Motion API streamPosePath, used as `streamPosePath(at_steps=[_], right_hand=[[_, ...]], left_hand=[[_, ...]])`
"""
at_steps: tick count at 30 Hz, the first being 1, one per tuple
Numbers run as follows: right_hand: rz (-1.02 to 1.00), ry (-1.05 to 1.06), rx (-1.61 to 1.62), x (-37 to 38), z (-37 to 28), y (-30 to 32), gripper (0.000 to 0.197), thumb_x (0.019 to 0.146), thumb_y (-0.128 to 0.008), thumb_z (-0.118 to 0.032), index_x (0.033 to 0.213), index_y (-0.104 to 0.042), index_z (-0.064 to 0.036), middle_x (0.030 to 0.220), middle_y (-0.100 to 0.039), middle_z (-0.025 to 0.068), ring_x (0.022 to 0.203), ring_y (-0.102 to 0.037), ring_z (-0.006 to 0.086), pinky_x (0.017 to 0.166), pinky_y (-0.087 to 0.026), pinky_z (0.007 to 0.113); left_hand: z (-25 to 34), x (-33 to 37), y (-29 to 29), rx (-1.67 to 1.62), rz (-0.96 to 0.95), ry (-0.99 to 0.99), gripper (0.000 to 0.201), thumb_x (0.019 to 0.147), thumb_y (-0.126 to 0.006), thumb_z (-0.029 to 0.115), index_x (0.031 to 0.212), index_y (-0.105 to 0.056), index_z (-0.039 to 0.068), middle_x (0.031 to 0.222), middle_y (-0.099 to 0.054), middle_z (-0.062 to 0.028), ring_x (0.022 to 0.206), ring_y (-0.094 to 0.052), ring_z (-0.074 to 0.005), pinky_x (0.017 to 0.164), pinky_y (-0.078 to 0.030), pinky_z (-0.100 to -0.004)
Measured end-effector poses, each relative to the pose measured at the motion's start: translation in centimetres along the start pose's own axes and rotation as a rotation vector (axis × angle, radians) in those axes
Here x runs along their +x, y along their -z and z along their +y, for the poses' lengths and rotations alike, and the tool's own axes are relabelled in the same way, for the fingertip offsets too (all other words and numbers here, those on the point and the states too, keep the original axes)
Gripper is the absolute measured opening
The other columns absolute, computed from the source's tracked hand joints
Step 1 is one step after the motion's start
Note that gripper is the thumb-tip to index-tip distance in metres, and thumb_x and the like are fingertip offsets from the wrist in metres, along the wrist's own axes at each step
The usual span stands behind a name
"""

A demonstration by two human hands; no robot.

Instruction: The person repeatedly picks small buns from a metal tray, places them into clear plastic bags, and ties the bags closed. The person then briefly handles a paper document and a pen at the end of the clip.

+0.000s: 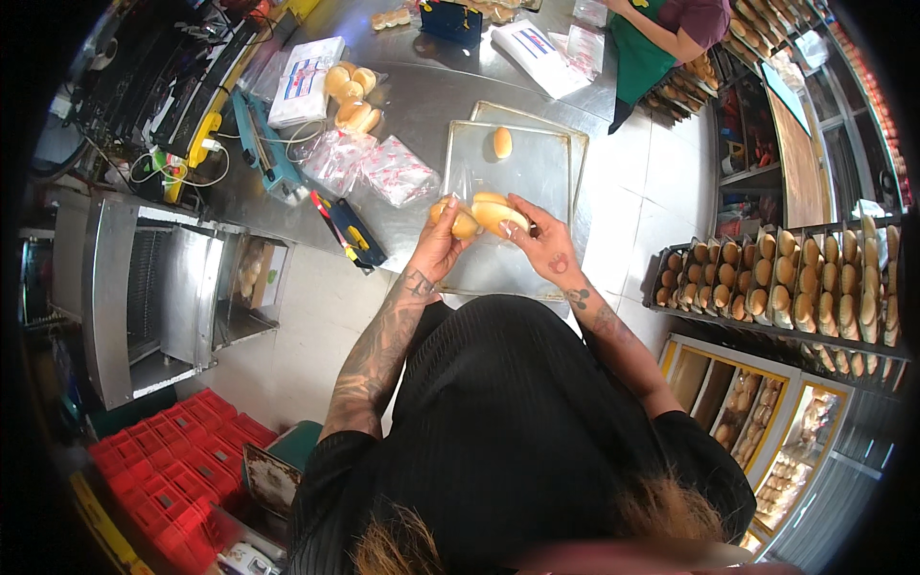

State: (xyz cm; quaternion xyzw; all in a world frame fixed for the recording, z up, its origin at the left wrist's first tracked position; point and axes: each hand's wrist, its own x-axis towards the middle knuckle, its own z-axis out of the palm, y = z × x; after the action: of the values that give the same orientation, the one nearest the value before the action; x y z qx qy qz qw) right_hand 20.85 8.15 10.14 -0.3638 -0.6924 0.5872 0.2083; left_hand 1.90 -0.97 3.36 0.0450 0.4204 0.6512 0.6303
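Observation:
Over a metal baking tray [479,158], my left hand [439,247] is closed around a golden bread roll [464,226], with clear plastic film showing just above it. My right hand [546,241] grips a pair of bread rolls [498,213] right beside the first one. Whether those rolls are inside the clear plastic I cannot tell. One loose roll [502,143] lies on the tray's far part. Left of my hands, printed plastic bags [399,171] lie on the steel table [422,96].
Bagged rolls [353,96] and a white package [307,81] lie at the table's left, near a blue bag sealer [264,149]. A tape dispenser [350,235] sits at the near edge. A person in a green apron [640,57] stands far right. Bread racks [786,283] line the right.

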Motion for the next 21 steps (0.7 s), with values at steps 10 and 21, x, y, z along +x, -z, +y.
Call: streamPosePath(at_steps=[10,21], right_hand=[[-0.245,0.220,-0.483,0.4,-2.6,1.0,0.068,0.081,-0.083,-0.030,0.143,-0.058,-0.0167,0.142,-0.053,0.0218,0.123,-0.061,0.0303,0.101,-0.052,0.040],[-0.101,0.186,-0.173,2.0,0.7,-2.8,0.032,0.083,-0.077,-0.008,0.115,-0.073,-0.0061,0.124,-0.068,0.0100,0.106,-0.069,0.0244,0.089,-0.058,0.034]], left_hand=[[-2.3,-1.7,1.3,-0.213,-0.222,0.077,0.062,0.097,-0.062,0.046,0.141,-0.044,0.007,0.134,-0.058,-0.0099,0.123,-0.060,-0.0236,0.101,-0.056,-0.0389],[-3.2,-1.5,3.0,-0.357,-0.039,0.124,0.080,0.092,-0.046,0.073,0.144,-0.045,0.012,0.132,-0.060,-0.0092,0.116,-0.063,-0.0222,0.097,-0.056,-0.0383]])
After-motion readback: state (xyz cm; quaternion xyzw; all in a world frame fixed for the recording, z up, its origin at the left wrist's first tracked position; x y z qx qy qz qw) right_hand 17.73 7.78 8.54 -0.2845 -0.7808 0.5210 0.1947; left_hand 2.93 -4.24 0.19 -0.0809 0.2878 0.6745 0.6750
